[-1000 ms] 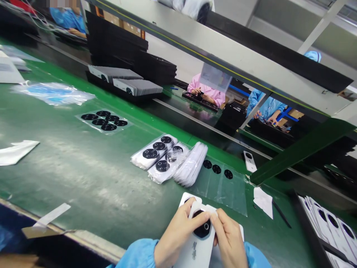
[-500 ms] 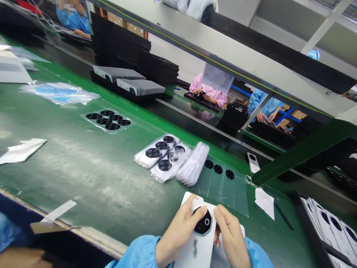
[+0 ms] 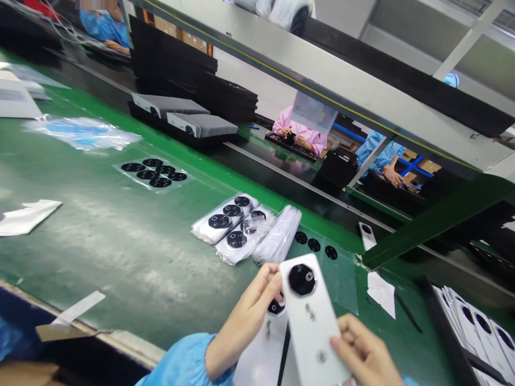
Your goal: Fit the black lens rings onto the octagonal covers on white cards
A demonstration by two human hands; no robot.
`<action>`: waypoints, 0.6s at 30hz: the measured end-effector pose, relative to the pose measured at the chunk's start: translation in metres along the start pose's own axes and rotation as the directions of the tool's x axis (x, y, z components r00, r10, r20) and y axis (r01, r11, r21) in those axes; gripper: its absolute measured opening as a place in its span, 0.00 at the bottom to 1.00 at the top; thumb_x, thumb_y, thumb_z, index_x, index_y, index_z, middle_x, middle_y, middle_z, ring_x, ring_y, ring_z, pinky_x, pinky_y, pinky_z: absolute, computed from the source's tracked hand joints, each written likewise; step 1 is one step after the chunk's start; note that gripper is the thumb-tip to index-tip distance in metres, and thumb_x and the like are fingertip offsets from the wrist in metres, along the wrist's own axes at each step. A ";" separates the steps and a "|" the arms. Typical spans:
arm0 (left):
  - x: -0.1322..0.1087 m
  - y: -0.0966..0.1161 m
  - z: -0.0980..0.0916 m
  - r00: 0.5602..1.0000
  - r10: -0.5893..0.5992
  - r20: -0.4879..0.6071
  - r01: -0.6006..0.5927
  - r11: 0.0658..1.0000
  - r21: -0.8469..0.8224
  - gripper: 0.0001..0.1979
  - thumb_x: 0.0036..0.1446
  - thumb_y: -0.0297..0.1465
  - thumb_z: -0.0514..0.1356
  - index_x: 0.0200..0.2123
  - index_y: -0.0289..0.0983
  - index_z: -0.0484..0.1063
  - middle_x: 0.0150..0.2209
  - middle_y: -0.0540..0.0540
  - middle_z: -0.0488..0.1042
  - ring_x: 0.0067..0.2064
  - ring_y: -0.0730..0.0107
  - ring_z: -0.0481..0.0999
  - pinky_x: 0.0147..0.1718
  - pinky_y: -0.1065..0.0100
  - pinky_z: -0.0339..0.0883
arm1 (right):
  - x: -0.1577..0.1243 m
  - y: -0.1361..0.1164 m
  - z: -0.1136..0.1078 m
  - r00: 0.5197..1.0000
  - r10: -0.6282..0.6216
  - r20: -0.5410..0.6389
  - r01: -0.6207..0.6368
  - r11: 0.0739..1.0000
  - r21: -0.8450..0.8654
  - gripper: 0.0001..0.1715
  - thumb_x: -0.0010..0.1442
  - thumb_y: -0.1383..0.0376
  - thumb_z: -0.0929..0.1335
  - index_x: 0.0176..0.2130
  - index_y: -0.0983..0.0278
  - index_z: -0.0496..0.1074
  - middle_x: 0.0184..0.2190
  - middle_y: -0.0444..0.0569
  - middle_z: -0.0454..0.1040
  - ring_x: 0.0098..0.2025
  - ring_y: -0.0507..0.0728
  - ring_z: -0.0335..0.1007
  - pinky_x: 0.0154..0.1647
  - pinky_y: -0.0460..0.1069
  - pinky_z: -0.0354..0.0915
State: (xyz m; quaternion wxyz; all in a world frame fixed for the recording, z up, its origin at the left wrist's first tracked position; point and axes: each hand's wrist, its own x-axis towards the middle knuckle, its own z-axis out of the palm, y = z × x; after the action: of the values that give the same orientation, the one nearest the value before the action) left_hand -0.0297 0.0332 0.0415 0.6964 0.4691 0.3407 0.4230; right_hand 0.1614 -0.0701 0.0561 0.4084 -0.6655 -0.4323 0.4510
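Note:
Near the front edge of the bench, my right hand [image 3: 364, 351] grips the lower right side of a white phone back cover [image 3: 316, 327], which is tilted upright and carries a black round camera plate. A second white phone back cover [image 3: 261, 351] lies lower, partly hidden behind the first. My left hand [image 3: 243, 316] is closed at its top end, fingers by its black camera plate and close to the raised cover's upper left corner. Beyond my hands are bagged stacks of white covers with black camera plates [image 3: 219, 221] and a clear sheet bearing black discs [image 3: 314, 245].
Another sheet of black discs [image 3: 160, 183] and a plastic bag with blue film [image 3: 80, 131] lie left on the green bench [image 3: 120, 257]. A black tray of white covers [image 3: 466, 348] stands right, below a slanting green post [image 3: 438, 222]. Co-workers sit beyond the black conveyor.
The raised cover now stands apart in my right hand, which has moved right and down. My left hand has shifted slightly left with the lower cover. A far co-worker's hands at right have moved.

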 end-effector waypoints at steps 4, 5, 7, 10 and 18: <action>0.007 -0.004 -0.010 0.975 0.217 0.044 -0.214 0.871 0.442 0.10 0.60 0.38 0.53 0.41 0.40 0.67 0.38 0.46 0.72 0.40 0.62 0.70 0.41 0.66 0.61 | 0.039 -0.036 -0.051 0.953 -0.136 -0.270 0.118 0.990 -0.082 0.23 0.51 0.50 0.71 0.37 0.65 0.68 0.18 0.39 0.67 0.12 0.43 0.47 0.13 0.42 0.43; 0.009 -0.007 -0.009 0.963 0.238 0.122 -0.266 0.802 0.535 0.08 0.59 0.36 0.54 0.40 0.40 0.69 0.39 0.46 0.72 0.41 0.61 0.70 0.42 0.64 0.62 | 0.057 -0.043 -0.061 0.932 -0.171 -0.321 0.156 0.985 -0.073 0.22 0.51 0.52 0.71 0.38 0.65 0.68 0.16 0.37 0.64 0.12 0.44 0.47 0.13 0.42 0.43; 0.011 -0.016 -0.005 0.923 0.211 0.322 -0.377 0.665 0.644 0.08 0.56 0.34 0.58 0.40 0.40 0.71 0.41 0.43 0.74 0.46 0.55 0.70 0.46 0.60 0.60 | 0.098 -0.054 -0.075 0.929 -0.158 -0.335 0.157 0.987 -0.031 0.17 0.54 0.56 0.70 0.38 0.66 0.68 0.13 0.35 0.60 0.13 0.45 0.48 0.12 0.42 0.43; 0.015 -0.032 0.008 0.861 0.073 0.503 -0.458 0.539 0.707 0.26 0.46 0.36 0.67 0.49 0.38 0.69 0.53 0.37 0.70 0.59 0.41 0.59 0.56 0.47 0.49 | 0.165 -0.063 -0.077 0.956 -0.075 -0.282 0.072 0.997 -0.020 0.09 0.60 0.63 0.67 0.38 0.68 0.69 0.19 0.38 0.66 0.16 0.46 0.57 0.16 0.42 0.56; 0.032 -0.078 0.022 0.827 -0.133 0.546 -0.437 0.459 0.774 0.50 0.40 0.47 0.66 0.61 0.27 0.53 0.60 0.25 0.57 0.63 0.34 0.47 0.58 0.37 0.34 | 0.288 -0.056 -0.042 0.967 0.117 -0.224 -0.128 0.991 -0.036 0.16 0.62 0.62 0.65 0.49 0.66 0.66 0.47 0.51 0.70 0.43 0.57 0.71 0.41 0.55 0.70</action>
State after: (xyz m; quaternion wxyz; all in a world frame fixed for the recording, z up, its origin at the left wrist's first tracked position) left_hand 0.0239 0.0384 -0.0270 0.3774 0.8849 0.2532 0.1021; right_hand 0.2528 0.2113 0.0484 0.4086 -0.7471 -0.3533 0.3873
